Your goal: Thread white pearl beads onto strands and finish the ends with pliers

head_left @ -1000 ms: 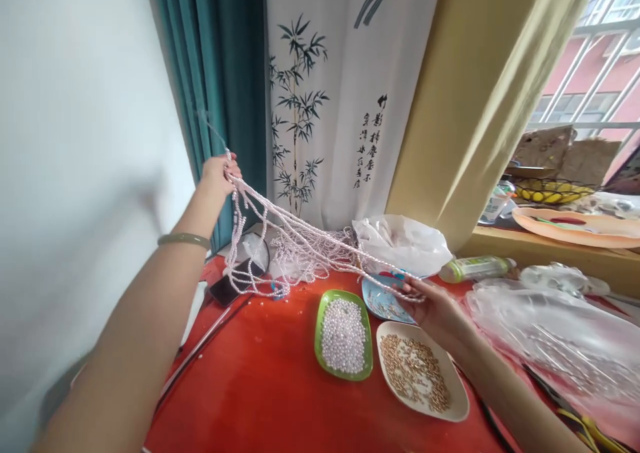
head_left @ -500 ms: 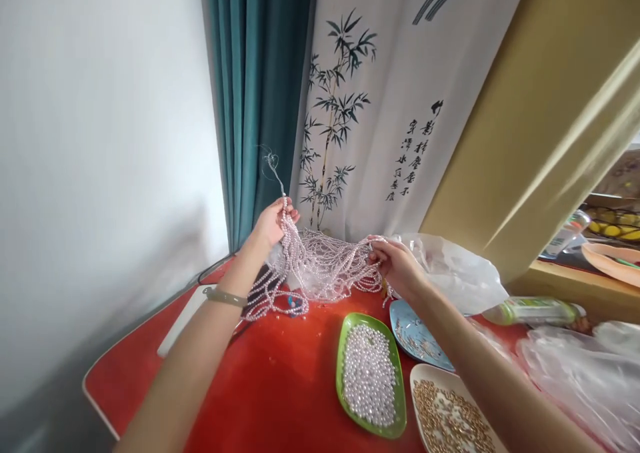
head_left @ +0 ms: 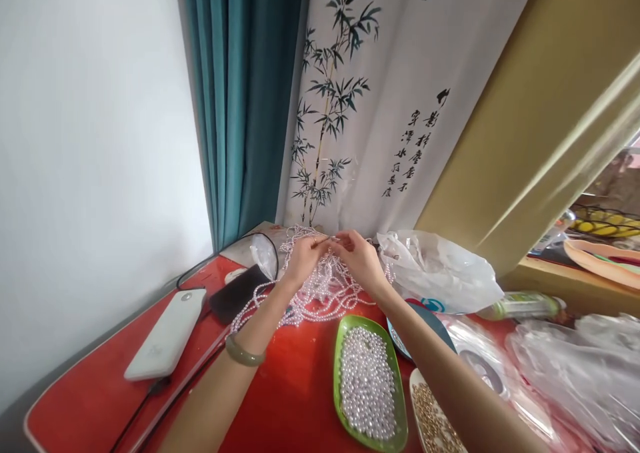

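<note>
Nearest edge, 6 o'clock: green dish [head_left: 338, 399] heaped with loose white beads [head_left: 367, 385]. At 5 o'clock, touching its right rim, a pale dish of gold beads [head_left: 434, 425], partly cut off by the frame. A blue plate [head_left: 430, 314] sits just behind, half under the right forearm.

At 8 o'clock on the red bench [head_left: 290, 399]: white power bank [head_left: 167, 335] with a cable, a dark phone [head_left: 239, 292] beside it.

Mid-field, 12 o'clock: both hands meet over the pile of bead strands [head_left: 320, 293], which lies on the bench between the phone and a crumpled plastic bag [head_left: 440, 273]. Left hand [head_left: 303, 261], green bangle [head_left: 243, 353] on the wrist, has its fingers pinched nearly closed on what looks like a thin thread end or strand tip. Right hand [head_left: 361, 259] faces it, fingers curled in likewise, touching the same spot. The exact thing pinched is too small to make out; a strand end is my reading.

Judgement: step in hand is picking out one strand or thread end from the tangle. Next move would call for a fine, steady pinch and a slow pull, so that neighbouring strands do not drag along.

Far, 12 o'clock: teal curtain [head_left: 240, 106] and a bamboo-print hanging [head_left: 380, 106]. At 3 o'clock: a lying bottle [head_left: 520, 304], more clear plastic.
</note>
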### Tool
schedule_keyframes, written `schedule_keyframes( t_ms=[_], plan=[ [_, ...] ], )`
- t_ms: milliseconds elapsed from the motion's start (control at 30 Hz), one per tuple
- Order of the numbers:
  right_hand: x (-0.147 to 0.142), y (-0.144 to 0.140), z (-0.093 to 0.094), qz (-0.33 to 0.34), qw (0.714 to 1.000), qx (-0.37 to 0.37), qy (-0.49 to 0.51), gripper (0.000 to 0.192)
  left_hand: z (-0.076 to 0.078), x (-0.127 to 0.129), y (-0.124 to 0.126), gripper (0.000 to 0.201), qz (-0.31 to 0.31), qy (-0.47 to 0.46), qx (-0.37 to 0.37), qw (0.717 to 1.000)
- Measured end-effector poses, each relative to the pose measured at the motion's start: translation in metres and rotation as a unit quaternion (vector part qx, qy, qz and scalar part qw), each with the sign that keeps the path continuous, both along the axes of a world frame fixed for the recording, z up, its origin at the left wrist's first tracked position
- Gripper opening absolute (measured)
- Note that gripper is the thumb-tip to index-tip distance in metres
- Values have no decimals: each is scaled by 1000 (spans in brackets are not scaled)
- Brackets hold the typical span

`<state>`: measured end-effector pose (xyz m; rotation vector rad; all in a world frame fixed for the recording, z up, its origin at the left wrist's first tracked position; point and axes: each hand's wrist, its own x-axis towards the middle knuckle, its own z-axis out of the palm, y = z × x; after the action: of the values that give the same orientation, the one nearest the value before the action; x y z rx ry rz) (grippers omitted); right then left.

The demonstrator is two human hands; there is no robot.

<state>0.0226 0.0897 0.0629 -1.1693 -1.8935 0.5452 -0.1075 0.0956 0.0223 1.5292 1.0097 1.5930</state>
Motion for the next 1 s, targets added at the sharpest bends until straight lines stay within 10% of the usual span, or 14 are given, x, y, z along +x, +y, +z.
schedule_keyframes(
  t_ms=[167,433,700,1000],
  plan=[
    [13,11,-10,34,999,8,29,22,4,-2,-2,21,5,110,2,994],
    [21,15,-14,40,997,-46,44,21,0,-5,2,20,-28,27,-64,997],
    [30,11,-10,163,932,-210,247,21,-1,-7,3,19,-71,-48,-109,990],
    [17,2,-11,105,989,-82,57,14,0,1,1,21,-76,-79,-84,990]
  ],
)
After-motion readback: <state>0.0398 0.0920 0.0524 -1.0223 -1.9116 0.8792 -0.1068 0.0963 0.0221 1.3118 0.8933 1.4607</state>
